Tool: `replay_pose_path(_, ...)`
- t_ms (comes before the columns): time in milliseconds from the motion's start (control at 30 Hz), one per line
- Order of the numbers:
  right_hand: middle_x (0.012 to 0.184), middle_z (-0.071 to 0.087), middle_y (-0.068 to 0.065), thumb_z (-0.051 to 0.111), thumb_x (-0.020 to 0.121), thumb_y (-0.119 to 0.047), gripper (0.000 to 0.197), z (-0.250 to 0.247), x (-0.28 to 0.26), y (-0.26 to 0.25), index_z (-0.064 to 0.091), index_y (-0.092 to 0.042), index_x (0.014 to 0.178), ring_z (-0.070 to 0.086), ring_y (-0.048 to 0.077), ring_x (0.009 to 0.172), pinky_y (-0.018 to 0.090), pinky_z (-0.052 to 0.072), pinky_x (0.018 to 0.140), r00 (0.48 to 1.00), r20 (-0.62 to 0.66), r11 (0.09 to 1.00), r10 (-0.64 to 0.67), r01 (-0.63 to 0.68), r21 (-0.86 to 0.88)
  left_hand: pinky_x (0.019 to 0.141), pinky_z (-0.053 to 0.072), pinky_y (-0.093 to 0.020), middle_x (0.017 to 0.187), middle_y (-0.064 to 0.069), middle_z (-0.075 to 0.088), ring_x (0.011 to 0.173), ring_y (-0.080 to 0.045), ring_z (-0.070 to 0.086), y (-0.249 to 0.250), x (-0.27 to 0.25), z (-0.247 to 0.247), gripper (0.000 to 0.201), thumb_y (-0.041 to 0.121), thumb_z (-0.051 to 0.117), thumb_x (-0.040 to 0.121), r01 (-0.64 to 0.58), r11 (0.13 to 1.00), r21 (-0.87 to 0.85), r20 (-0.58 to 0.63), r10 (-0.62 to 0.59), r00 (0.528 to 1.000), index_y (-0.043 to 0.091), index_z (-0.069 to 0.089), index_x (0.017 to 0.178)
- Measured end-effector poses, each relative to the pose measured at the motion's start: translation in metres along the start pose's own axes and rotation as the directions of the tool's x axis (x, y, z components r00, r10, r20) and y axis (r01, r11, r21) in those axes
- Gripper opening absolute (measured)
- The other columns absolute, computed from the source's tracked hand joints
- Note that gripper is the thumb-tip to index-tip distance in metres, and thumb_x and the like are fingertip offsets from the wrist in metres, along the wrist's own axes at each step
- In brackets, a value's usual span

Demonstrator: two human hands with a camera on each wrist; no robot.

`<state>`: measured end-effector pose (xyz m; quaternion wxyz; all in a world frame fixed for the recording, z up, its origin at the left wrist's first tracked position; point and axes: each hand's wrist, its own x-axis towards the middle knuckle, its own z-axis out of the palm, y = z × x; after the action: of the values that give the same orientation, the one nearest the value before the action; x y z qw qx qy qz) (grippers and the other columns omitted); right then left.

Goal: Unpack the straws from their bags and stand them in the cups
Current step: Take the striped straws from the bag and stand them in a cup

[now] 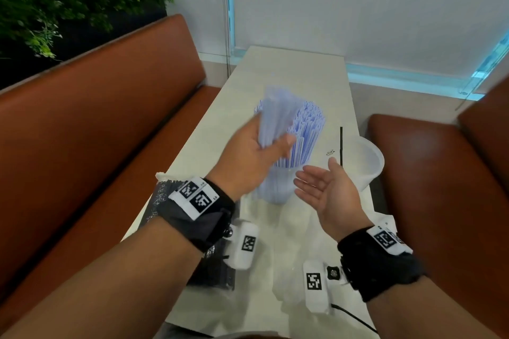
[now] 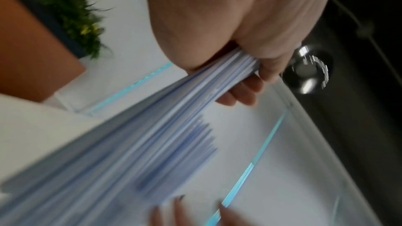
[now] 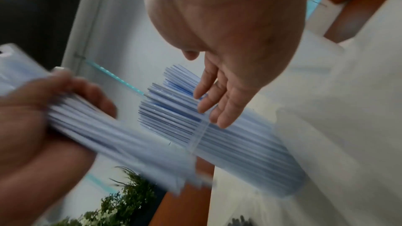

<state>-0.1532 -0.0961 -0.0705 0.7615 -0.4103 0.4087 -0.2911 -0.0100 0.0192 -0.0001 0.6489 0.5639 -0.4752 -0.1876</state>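
Note:
My left hand grips a bundle of pale blue straws and holds it tilted above a clear cup in mid-table. Several more pale blue straws stand in that cup. In the left wrist view the fingers curl round the blurred bundle. My right hand is open, palm toward the cup's right side. The right wrist view shows its straight fingers by the standing straws; whether they touch is unclear. To the right, a second clear cup holds one black straw.
A bag of black straws lies at the table's left edge, partly under my left wrist. An empty clear bag lies on the near table. Brown benches flank both sides. The wall closes off the far end.

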Motion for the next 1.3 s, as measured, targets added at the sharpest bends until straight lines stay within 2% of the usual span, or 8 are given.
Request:
replay_pose_path(167, 0.115, 0.071, 0.018, 0.040, 0.104, -0.054, 0.061, 0.021, -0.009, 0.001, 0.063, 0.000, 0.123, 0.071, 0.033, 0.101, 0.048, 0.057, 0.094, 0.990, 0.081, 0.983, 0.119, -0.129, 0.128, 0.072, 0.054, -0.036, 0.071, -0.009, 0.062, 0.067, -0.028, 0.063, 0.024, 0.019, 0.013, 0.017, 0.009, 0.065, 0.092, -0.149, 0.868, -0.475, -0.291, 0.005, 0.957, 0.021, 0.058, 0.099)
replay_pose_path(533, 0.096, 0.067, 0.017, 0.045, 0.106, -0.037, 0.042, 0.029, -0.015, -0.001, 0.068, -0.004, 0.117, 0.067, 0.032, 0.089, 0.045, 0.059, 0.085, 0.962, 0.257, 0.991, 0.094, -0.116, 0.071, 0.068, 0.053, -0.037, 0.069, -0.007, 0.060, 0.064, -0.026, 0.061, 0.009, 0.018, 0.031, 0.011, 0.008, 0.061, 0.093, -0.036, 0.898, -0.438, -0.237, -0.076, 0.969, 0.018, 0.055, 0.093)
replay_pose_path(667, 0.107, 0.071, 0.014, 0.056, 0.089, -0.025, 0.030, 0.025, -0.012, 0.001, 0.072, -0.011, 0.110, 0.068, 0.024, 0.093, 0.041, 0.058, 0.085, 0.969, 0.198, 0.979, -0.145, 0.169, -0.112, 0.063, 0.054, -0.038, 0.069, -0.007, 0.059, 0.059, -0.024, 0.059, 0.004, 0.020, 0.029, 0.013, 0.006, 0.060, 0.094, -0.016, 0.888, -0.460, -0.236, -0.105, 0.966, 0.019, 0.056, 0.093)
replay_pose_path(733, 0.112, 0.071, 0.002, 0.060, 0.080, -0.021, 0.035, 0.020, -0.013, 0.002, 0.067, -0.023, 0.114, 0.065, 0.016, 0.099, 0.030, 0.054, 0.087, 0.879, 0.316, 0.862, -0.357, 0.441, -0.251, 0.062, 0.054, -0.037, 0.069, -0.007, 0.059, 0.059, -0.025, 0.059, 0.002, 0.022, 0.027, 0.014, 0.006, 0.061, 0.094, -0.010, 0.890, -0.457, -0.254, -0.120, 0.960, 0.019, 0.055, 0.095)
replay_pose_path(800, 0.101, 0.070, -0.012, 0.070, 0.078, -0.034, 0.032, 0.021, -0.017, 0.007, 0.062, -0.035, 0.109, 0.065, 0.006, 0.091, 0.019, 0.052, 0.080, 0.805, 0.486, 0.697, -0.340, 0.562, -0.444, 0.062, 0.054, -0.036, 0.069, -0.005, 0.060, 0.060, -0.023, 0.060, 0.001, 0.020, 0.030, 0.013, 0.008, 0.062, 0.093, 0.010, 0.894, -0.448, -0.235, -0.129, 0.964, 0.019, 0.055, 0.096)
replay_pose_path(1000, 0.073, 0.066, -0.006, 0.052, 0.084, -0.057, 0.031, 0.025, -0.015, 0.013, 0.051, -0.026, 0.084, 0.060, 0.010, 0.064, 0.036, 0.052, 0.064, 0.853, 0.386, 0.446, -0.351, 0.515, -0.732, 0.068, 0.055, -0.039, 0.076, -0.009, 0.063, 0.066, -0.027, 0.063, 0.006, 0.024, 0.022, 0.022, 0.009, 0.071, 0.086, 0.032, 0.863, -0.505, -0.198, -0.152, 0.968, 0.018, 0.057, 0.100)
replay_pose_path(1133, 0.074, 0.064, -0.003, 0.056, 0.091, -0.050, 0.025, 0.025, -0.014, 0.020, 0.050, -0.026, 0.089, 0.060, 0.016, 0.068, 0.037, 0.051, 0.066, 0.857, 0.417, 0.351, -0.304, 0.508, -0.787, 0.065, 0.052, -0.037, 0.072, -0.008, 0.060, 0.063, -0.027, 0.059, 0.006, 0.030, 0.015, 0.013, 0.013, 0.068, 0.087, 0.064, 0.896, -0.440, -0.124, -0.131, 0.984, 0.020, 0.061, 0.096)
replay_pose_path(1300, 0.090, 0.053, -0.014, 0.067, 0.084, -0.039, 0.037, 0.015, -0.004, 0.006, 0.044, -0.037, 0.113, 0.059, 0.013, 0.080, 0.031, 0.042, 0.065, 0.854, 0.492, 0.018, -0.168, 0.502, -0.865, 0.058, 0.049, -0.038, 0.065, -0.005, 0.055, 0.056, -0.025, 0.052, 0.007, 0.049, -0.006, 0.012, 0.012, 0.063, 0.089, 0.086, 0.956, -0.280, -0.129, -0.126, 0.984, 0.020, 0.061, 0.081)
